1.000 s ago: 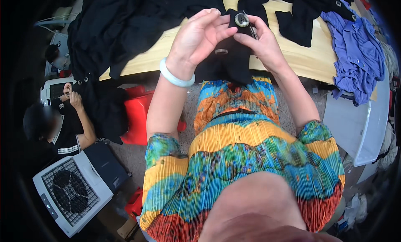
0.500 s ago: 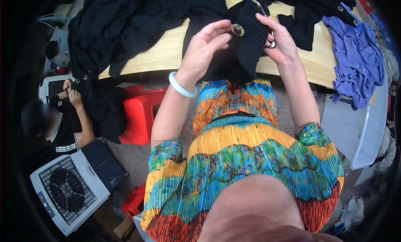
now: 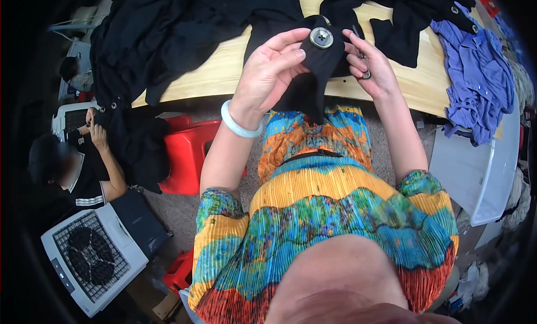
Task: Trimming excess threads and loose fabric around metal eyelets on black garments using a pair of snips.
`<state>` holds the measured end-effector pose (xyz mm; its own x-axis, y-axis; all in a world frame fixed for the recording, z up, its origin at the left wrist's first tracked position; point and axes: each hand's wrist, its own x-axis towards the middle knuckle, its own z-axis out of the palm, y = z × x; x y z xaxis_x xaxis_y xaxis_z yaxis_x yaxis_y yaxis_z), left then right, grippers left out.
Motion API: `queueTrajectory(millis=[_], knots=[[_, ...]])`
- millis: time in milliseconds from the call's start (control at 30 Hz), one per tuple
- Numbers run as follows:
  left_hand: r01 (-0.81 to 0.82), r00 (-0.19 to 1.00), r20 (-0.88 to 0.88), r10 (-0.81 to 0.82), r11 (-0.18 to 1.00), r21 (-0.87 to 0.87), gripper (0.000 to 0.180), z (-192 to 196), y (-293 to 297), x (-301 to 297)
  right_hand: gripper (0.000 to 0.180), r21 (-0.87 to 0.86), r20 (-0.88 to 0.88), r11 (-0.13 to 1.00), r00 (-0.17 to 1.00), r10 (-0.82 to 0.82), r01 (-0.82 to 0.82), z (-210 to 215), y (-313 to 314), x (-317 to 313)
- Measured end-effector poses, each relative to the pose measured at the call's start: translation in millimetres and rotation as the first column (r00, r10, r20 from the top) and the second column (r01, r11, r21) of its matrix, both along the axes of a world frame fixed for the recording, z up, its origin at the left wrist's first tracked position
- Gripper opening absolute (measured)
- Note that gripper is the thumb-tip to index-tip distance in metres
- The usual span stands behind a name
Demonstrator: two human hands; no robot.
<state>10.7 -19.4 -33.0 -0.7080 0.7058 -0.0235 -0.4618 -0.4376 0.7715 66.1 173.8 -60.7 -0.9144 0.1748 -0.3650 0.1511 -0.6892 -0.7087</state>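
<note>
A piece of black knit fabric [image 3: 311, 89] hangs between my hands over the near table edge. My left hand [image 3: 271, 69] pinches its edge between thumb and fingers, beside a large round button [image 3: 321, 38] with a pale rim and dark centre that faces up. My right hand [image 3: 371, 64] is curled round a slim metal tool, seemingly thread snips [image 3: 366, 73], mostly covered by the fingers. The right thumb and fingertips are close to the fabric's right edge; whether they touch it I cannot tell.
Dark garments [image 3: 190, 39] cover much of the wooden table [image 3: 386, 89]; purple cloth [image 3: 475, 78] hangs over its right end above a white plastic bin [image 3: 470, 167]. At left are a red stool [image 3: 190, 156], a seated person [image 3: 84, 167] and a white fan unit [image 3: 92, 257].
The fabric has been turned and bunched narrower, so the button now faces up more fully. My right hand has drawn slightly right and down, with the metal tool lower in the fingers.
</note>
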Motion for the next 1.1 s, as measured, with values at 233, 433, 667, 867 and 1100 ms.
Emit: queueTrajectory(millis=[233, 433, 667, 867, 1100], knots=[[0.023, 0.999, 0.029, -0.025, 0.999, 0.049, 0.032, 4, 0, 4, 0.034, 0.416, -0.275, 0.905, 0.961, 0.03, 0.091, 18, -4, 16], [0.021, 1.0, 0.019, -0.022, 0.997, 0.076, 0.036, 5, 4, 8, 0.036, 0.536, -0.327, 0.837, 0.941, 0.084, 0.112, 34, -27, 24], [-0.114, 0.988, -0.103, 0.111, 0.993, -0.022, 0.04, 4, 16, 20, 0.056, 0.696, -0.387, 0.665, 0.922, 0.03, 0.271, 42, -44, 26], [-0.312, 0.885, -0.405, 0.228, 0.938, -0.153, 0.044, -4, 26, 31, 0.044, 0.757, -0.374, 0.583, 0.927, 0.018, 0.294, 29, -42, 20], [-0.26, 0.951, -0.219, 0.217, 0.946, -0.192, 0.047, -11, 12, 25, 0.032, 0.652, -0.34, 0.723, 0.94, 0.008, 0.23, 20, -33, 16]])
